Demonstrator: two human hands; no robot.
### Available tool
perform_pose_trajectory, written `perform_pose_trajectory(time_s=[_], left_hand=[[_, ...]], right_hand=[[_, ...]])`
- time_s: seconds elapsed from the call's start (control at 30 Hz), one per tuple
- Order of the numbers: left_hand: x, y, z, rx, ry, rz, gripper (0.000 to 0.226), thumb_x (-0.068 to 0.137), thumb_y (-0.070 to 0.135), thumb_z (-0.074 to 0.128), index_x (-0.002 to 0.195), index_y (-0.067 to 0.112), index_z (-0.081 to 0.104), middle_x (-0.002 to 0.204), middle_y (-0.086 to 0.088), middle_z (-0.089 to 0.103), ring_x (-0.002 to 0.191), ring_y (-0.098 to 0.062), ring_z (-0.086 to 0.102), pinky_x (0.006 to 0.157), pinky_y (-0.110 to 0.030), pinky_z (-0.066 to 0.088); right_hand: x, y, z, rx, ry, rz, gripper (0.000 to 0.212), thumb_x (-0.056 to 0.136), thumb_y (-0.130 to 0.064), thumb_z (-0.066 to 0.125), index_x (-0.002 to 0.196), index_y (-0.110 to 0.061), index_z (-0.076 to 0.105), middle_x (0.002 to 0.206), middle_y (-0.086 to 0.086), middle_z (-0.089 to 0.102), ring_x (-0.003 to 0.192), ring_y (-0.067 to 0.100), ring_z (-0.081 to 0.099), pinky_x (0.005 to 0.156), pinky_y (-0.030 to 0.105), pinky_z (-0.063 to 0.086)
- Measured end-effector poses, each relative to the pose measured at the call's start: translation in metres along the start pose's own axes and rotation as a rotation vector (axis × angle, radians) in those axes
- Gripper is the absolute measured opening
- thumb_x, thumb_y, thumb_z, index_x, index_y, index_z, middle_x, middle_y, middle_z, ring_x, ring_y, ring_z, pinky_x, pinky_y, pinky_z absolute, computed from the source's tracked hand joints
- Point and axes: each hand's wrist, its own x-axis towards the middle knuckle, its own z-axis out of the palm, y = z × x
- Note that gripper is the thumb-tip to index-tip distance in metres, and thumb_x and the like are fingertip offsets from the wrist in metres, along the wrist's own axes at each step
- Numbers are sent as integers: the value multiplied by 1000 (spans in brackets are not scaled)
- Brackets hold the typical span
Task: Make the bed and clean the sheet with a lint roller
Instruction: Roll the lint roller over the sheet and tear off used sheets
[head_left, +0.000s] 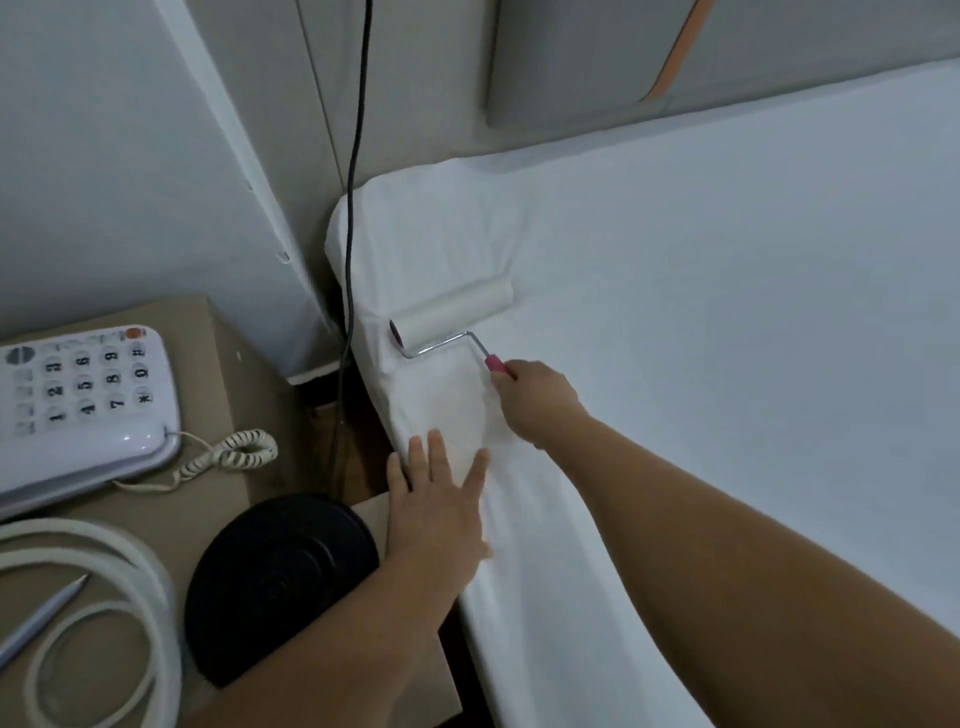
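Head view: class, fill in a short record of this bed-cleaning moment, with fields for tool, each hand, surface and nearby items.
tool: lint roller, on the sheet near the bed corner
right hand: grips the roller's pink handle
left hand: flat, fingers spread, presses the sheet at the edge
nearby: phone, black disc, hose, pen

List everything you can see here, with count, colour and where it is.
sheet: one, white, covering the bed, wrinkled at the near corner
lint roller: one, white roll, pink handle, lying on the sheet corner
headboard: one, grey with an orange stripe, behind the bed
cable: one, black, hanging beside the bed
nightstand: one, tan, left of the bed
phone: one, white, on the nightstand
hose: one, white, coiled
disc: one, black, round
pen: one, silver
left hand: flat on the sheet edge
right hand: grips the roller handle
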Motion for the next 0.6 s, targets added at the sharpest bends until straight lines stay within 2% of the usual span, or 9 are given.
perform_pose_trajectory(time_s=[0.03,0.1,0.17,0.2,0.27,0.33,0.43,0.6], left_hand=[[-6,-2,-3,7,20,10,92,90,62,51,156,33,-6,161,-24,-12,149,-41,-13,117,-59,-6],[-24,-2,-8,8,110,62,64,96,49,46,152,28,24,160,-19,14,149,-36,6,120,-53,2],[-47,3,-9,-20,222,115,38,96,38,45,132,25,50,137,-8,44,134,-28,33,117,-44,19],[-60,9,-8,-53,258,133,29,95,32,46,121,23,56,123,-4,50,123,-25,42,112,-40,26],[-83,24,-5,-123,268,139,18,92,22,49,105,20,60,105,-1,53,107,-24,49,100,-35,35],[-101,41,1,-182,260,114,11,88,17,52,98,17,59,99,-1,53,100,-24,50,91,-34,40],[-119,67,15,-216,259,79,11,88,16,55,98,14,59,99,-3,54,98,-25,51,88,-36,43],[-142,112,38,-181,292,125,20,82,15,63,101,11,63,99,-6,57,95,-28,54,84,-41,48]], right_hand=[[-16,17,2,22,8,4,41,102,-48,31,92,-19,58,85,0,57,82,26,57,71,37,49],[-49,50,9,35,25,9,46,103,-53,29,86,-20,56,82,-1,57,80,24,56,66,33,40],[-86,84,15,58,33,24,45,102,-54,30,86,-21,56,79,-3,58,75,20,55,60,31,37],[-106,103,18,74,31,35,43,102,-54,31,87,-22,56,78,-5,58,72,16,55,57,30,36],[-149,139,22,97,28,51,41,102,-56,31,87,-26,55,75,-8,59,68,10,55,54,26,37],[-193,176,25,108,26,70,39,101,-58,30,97,-31,57,76,-11,60,68,6,55,55,22,38],[-254,229,26,129,14,104,35,100,-61,30,113,-41,56,82,-11,64,73,8,58,61,23,44],[-339,306,28,109,-12,182,40,96,-70,25,113,-46,52,82,-10,66,75,10,60,65,25,48]])
